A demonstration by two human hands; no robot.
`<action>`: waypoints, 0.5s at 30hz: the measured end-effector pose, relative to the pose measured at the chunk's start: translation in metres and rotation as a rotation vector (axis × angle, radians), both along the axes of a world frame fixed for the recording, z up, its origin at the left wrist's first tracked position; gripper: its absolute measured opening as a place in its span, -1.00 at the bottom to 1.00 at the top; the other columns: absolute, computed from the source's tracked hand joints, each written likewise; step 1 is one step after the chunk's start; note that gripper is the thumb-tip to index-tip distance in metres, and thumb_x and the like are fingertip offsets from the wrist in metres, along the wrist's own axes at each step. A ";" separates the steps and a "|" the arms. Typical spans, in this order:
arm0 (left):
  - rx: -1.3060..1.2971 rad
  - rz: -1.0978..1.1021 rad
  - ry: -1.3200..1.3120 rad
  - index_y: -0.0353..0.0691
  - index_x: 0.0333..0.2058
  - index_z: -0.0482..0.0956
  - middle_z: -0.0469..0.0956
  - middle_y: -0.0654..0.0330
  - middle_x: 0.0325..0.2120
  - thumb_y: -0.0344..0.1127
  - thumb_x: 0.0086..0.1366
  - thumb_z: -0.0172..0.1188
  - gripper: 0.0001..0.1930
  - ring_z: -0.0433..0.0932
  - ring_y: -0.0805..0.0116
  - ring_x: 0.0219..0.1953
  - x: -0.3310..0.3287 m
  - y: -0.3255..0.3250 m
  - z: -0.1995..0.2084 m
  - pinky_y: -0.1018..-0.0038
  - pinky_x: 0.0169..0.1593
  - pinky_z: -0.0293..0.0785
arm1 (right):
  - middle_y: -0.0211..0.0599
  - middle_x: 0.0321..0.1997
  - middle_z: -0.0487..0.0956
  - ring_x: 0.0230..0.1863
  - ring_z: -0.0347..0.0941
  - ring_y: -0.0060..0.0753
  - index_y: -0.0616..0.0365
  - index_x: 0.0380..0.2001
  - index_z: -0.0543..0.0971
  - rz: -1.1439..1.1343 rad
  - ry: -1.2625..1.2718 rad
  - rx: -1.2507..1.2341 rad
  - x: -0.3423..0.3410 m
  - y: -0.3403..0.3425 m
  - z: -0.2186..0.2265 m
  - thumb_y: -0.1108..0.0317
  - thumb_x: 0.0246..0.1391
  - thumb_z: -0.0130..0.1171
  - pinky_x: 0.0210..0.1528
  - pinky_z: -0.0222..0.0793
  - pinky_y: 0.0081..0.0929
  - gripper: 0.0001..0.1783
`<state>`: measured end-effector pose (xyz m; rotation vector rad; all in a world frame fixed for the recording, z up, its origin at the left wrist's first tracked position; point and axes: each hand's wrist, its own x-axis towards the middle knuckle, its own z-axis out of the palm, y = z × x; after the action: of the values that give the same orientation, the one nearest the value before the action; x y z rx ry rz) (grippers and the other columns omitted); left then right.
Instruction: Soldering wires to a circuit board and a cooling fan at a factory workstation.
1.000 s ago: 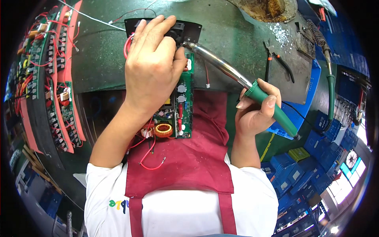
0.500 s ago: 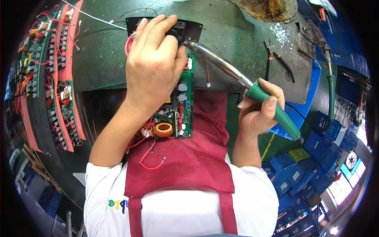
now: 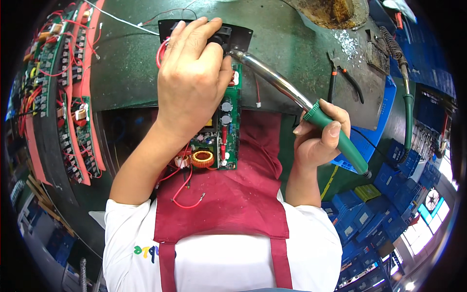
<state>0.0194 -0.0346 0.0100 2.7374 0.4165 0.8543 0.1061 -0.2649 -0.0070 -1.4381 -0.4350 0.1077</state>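
My right hand (image 3: 318, 138) is closed around the green handle of a large soldering iron (image 3: 335, 134). Its metal shaft slants up and left, and the tip sits beside my left thumb and index finger. My left hand (image 3: 192, 78) grips a black end panel (image 3: 241, 36) from above, its fingers bent over a black fitting there; the fingertips partly hide the spot at the tip. Below the panel a green circuit board (image 3: 232, 107) carries capacitors and a copper-wound ring coil (image 3: 202, 158). Red wires (image 3: 161, 52) loop out beside my left hand.
Black pliers with orange bands (image 3: 333, 73) lie open on the bench to the right, near whitish scraps (image 3: 346, 43). A stained round dish (image 3: 335, 12) stands at the back. Another green-handled iron (image 3: 408, 112) hangs far right. Wired circuit boards (image 3: 44, 73) line the left, beside pink strips (image 3: 87, 73).
The panel and my left hand sit very slightly further right in the picture. Both hands keep their grips, and the iron's tip stays at the same spot by my left fingers.
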 end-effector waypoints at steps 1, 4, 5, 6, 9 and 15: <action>0.000 0.001 0.000 -0.32 -0.44 0.56 0.70 -0.02 0.13 -0.50 0.17 0.45 -0.82 0.65 -0.07 0.24 0.000 0.001 -0.001 -0.01 0.41 0.50 | -0.19 -0.59 0.55 -0.69 0.44 -0.47 0.40 -0.02 0.58 -0.014 0.000 0.002 0.000 0.000 0.001 -0.14 0.49 0.11 -0.46 0.45 -0.51 -0.36; 0.032 -0.011 -0.014 -0.35 -0.40 0.61 0.70 -0.03 0.07 -0.47 0.15 0.41 -0.87 0.66 -0.09 0.18 0.000 0.002 -0.003 -0.07 0.39 0.50 | -0.14 -0.58 0.56 -0.69 0.44 -0.46 0.39 -0.01 0.58 -0.029 -0.012 0.011 0.001 -0.006 0.001 -0.14 0.50 0.09 -0.45 0.47 -0.48 -0.36; 0.032 -0.009 -0.013 -0.35 -0.40 0.61 0.70 -0.02 0.07 -0.47 0.15 0.41 -0.87 0.66 -0.09 0.18 0.000 0.002 -0.003 -0.07 0.39 0.50 | -0.11 -0.58 0.57 -0.69 0.45 -0.45 0.38 0.00 0.57 -0.031 -0.025 0.018 0.001 -0.008 0.000 -0.16 0.50 0.09 -0.44 0.48 -0.46 -0.35; 0.032 -0.011 -0.012 -0.35 -0.40 0.61 0.70 -0.02 0.07 -0.47 0.14 0.41 -0.87 0.66 -0.08 0.18 0.001 0.001 -0.003 -0.07 0.39 0.50 | -0.11 -0.58 0.57 -0.69 0.45 -0.45 0.38 0.00 0.57 -0.032 -0.026 0.018 0.001 -0.007 0.000 -0.16 0.50 0.09 -0.44 0.48 -0.46 -0.35; 0.037 -0.007 -0.014 -0.35 -0.40 0.61 0.70 -0.02 0.07 -0.47 0.14 0.40 -0.87 0.66 -0.08 0.18 0.001 0.002 -0.003 -0.07 0.39 0.50 | -0.06 -0.56 0.60 -0.64 0.52 -0.39 0.34 0.10 0.51 -0.056 -0.126 0.092 0.006 -0.006 -0.001 -0.25 0.52 0.05 -0.38 0.58 -0.37 -0.29; 0.036 -0.011 -0.008 -0.35 -0.38 0.62 0.69 -0.02 0.08 -0.46 0.15 0.40 -0.87 0.66 -0.08 0.19 0.001 0.002 -0.002 -0.06 0.39 0.50 | 0.18 -0.07 0.74 -0.14 0.79 0.00 0.29 0.21 0.47 0.231 -0.298 0.048 0.030 0.038 0.003 0.20 0.53 0.21 -0.11 0.79 -0.13 -0.58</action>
<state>0.0203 -0.0330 0.0079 2.7657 0.3881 0.8778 0.1364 -0.2274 -0.0036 -1.3572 -0.8430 0.0679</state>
